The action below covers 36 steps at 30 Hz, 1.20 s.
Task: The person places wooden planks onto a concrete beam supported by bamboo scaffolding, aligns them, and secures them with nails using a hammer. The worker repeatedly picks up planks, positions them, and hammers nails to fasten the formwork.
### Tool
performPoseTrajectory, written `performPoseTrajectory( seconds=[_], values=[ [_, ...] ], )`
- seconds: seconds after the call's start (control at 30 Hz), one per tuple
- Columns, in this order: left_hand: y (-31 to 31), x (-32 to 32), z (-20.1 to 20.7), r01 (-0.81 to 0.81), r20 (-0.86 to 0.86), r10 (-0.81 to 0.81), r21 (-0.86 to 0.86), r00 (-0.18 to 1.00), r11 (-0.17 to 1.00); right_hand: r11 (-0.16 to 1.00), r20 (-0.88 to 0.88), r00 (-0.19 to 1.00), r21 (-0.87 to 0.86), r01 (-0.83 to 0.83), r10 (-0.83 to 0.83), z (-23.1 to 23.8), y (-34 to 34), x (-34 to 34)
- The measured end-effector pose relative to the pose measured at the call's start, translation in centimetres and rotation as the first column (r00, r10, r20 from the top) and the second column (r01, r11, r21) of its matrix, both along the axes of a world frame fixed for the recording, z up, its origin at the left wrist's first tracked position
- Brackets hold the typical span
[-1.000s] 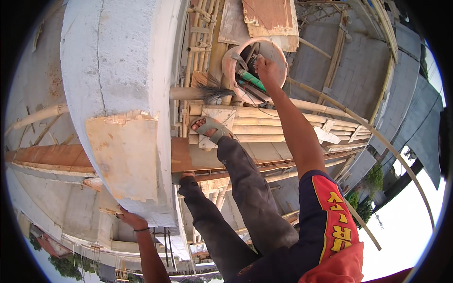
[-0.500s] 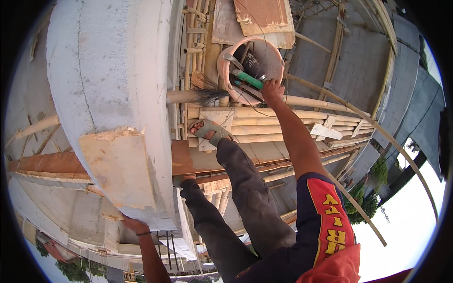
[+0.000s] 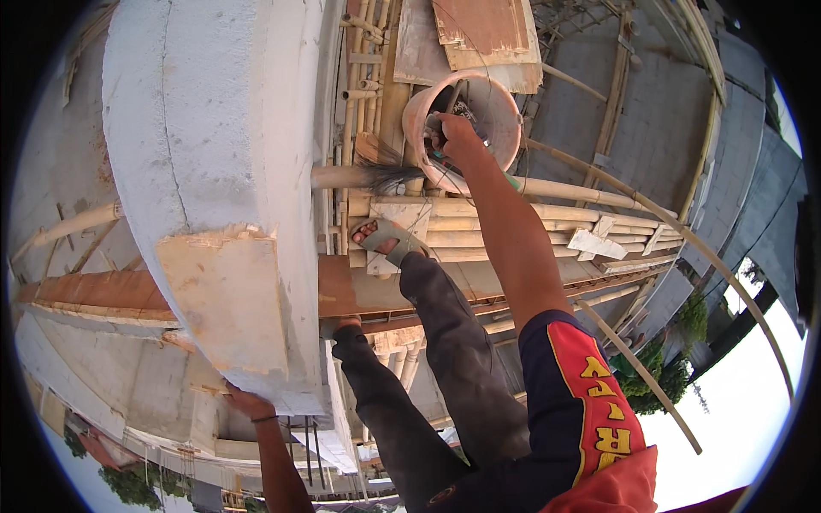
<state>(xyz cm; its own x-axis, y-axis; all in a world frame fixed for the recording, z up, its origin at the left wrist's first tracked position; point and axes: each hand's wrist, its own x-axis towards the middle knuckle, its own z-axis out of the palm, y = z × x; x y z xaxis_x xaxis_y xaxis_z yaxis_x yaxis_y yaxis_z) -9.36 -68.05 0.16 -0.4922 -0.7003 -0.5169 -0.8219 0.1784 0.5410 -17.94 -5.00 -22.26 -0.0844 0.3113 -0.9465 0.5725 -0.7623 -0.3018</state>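
Note:
A pale plastic bucket (image 3: 412,128) stands on the bamboo scaffold, with a dark bundle and other tools inside, partly hidden. My right hand (image 3: 457,138) is in its mouth, closed round a hammer near the metal head. The hammer's green handle (image 3: 513,181) shows past my forearm at the bucket's rim; my hand hides most of the rest. At lower left my left hand (image 3: 249,403) grips the lower edge of a grey-white concrete beam (image 3: 218,111), its fingertips out of sight. A worn plywood piece (image 3: 222,299) lies on the beam just above that hand.
Bamboo poles (image 3: 513,227) form the platform under my sandalled foot (image 3: 380,239). Black wire strands (image 3: 389,175) stick out beside the bucket. Plywood sheets (image 3: 483,43) lie beyond it. Steel rods (image 3: 312,445) project near my left wrist. A long bamboo pole (image 3: 684,227) slants along the right.
My right hand has moved from the end of the hammer's green handle to near its head. The handle now projects past the bucket rim. My left hand stays on the beam.

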Motion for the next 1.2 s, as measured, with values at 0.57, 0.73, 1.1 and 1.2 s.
performPoseTrajectory(
  seconds=[0.57,0.73,1.1,1.2],
  values=[
    [-0.1,0.4,-0.1,0.086,0.016,-0.085,-0.115,0.996,0.99,-0.52,0.765,-0.03,0.408,-0.751,0.643,0.3,4.1,1.1],
    [-0.9,0.9,0.4,0.202,0.022,-0.201,-0.092,0.979,0.975,-0.942,0.878,-0.465,-0.049,-0.331,0.117,-2.1,5.2,-0.3],
    [2.5,-0.3,1.4,0.029,-0.072,-0.023,0.078,0.997,0.997,-0.984,0.788,-0.615,-0.094,-0.148,0.017,4.9,4.8,-1.0],
    [2.9,-0.8,1.2,-0.041,-0.051,0.042,0.021,0.998,0.999,-0.965,0.778,-0.623,-0.093,-0.245,0.083,8.3,4.7,-0.5]
  ],
)
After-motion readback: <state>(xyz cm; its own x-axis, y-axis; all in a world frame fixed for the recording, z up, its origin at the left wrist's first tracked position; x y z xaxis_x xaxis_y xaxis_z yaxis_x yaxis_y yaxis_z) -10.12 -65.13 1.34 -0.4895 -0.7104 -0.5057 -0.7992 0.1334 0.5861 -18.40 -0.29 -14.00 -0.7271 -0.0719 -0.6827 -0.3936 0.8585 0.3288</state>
